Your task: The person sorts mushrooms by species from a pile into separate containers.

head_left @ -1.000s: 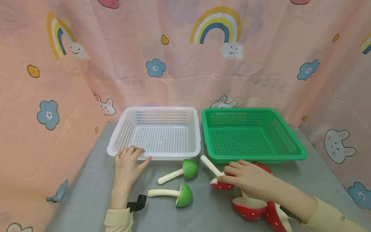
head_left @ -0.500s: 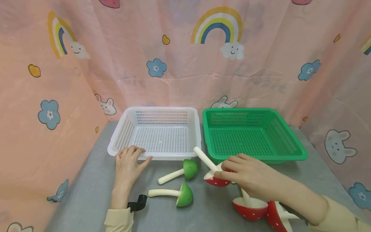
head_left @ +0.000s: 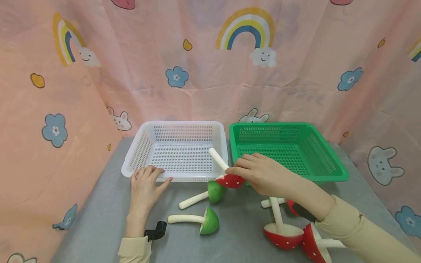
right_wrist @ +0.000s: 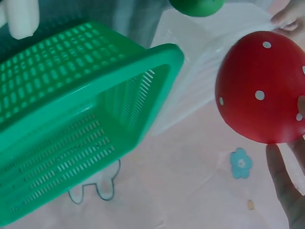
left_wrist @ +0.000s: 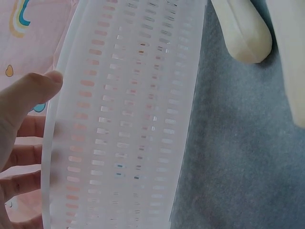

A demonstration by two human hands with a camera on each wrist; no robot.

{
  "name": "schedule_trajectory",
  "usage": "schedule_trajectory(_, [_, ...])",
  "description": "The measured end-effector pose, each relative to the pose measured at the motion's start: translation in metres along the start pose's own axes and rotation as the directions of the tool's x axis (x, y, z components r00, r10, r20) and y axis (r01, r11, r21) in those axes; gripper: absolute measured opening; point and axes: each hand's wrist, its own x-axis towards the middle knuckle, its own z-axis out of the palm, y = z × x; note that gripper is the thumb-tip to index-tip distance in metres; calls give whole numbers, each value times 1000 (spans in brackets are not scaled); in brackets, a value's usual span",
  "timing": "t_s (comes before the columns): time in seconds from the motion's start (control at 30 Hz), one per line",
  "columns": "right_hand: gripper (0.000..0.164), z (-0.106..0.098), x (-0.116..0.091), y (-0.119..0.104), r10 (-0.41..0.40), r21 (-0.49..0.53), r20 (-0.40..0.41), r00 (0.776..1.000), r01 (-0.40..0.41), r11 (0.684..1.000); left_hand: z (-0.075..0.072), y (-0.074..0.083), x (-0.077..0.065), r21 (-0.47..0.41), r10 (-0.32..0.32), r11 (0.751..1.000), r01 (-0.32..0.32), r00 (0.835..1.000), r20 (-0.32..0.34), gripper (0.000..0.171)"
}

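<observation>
My right hand holds a red toy mushroom by its white-spotted cap, lifted near the gap between the two baskets. Its white stem points up and left, overlapping the white basket in the head view. The right wrist view shows the round red cap with fingers at its edge. My left hand grips the near rim of the white plastic basket, thumb outside and fingers inside. Two green-capped mushrooms lie between the hands, one near the basket and another closer to me.
A green basket stands right of the white one. Below my right forearm are more red mushrooms: one upright on its cap, one on its side, and one partly hidden. A pink patterned curtain hangs behind the grey table.
My right hand has raised the red mushroom and carried it left and away from me, toward the white basket. The left hand stays at the rim.
</observation>
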Motion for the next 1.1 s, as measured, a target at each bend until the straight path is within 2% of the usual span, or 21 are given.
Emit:
schedule_trajectory(0.17, [45, 11, 13, 12, 20, 45, -27, 999, -18, 999, 0, 0, -1, 1, -1, 1000, 1, 1000, 8, 34])
schedule_trajectory(0.5, [35, 31, 38, 28, 75, 98, 4, 997, -75, 992, 1, 0, 0, 6, -3, 1000, 3, 1000, 1, 34])
schedule_trajectory(0.97, [37, 78, 74, 32, 134, 118, 76, 988, -142, 983, 0, -1, -1, 9, 1, 1000, -1, 1000, 1, 33])
schedule_trajectory(1.1, [36, 88, 83, 33, 128, 116, 88, 988, -138, 984, 0, 0, 0, 16, -3, 1000, 3, 1000, -1, 34])
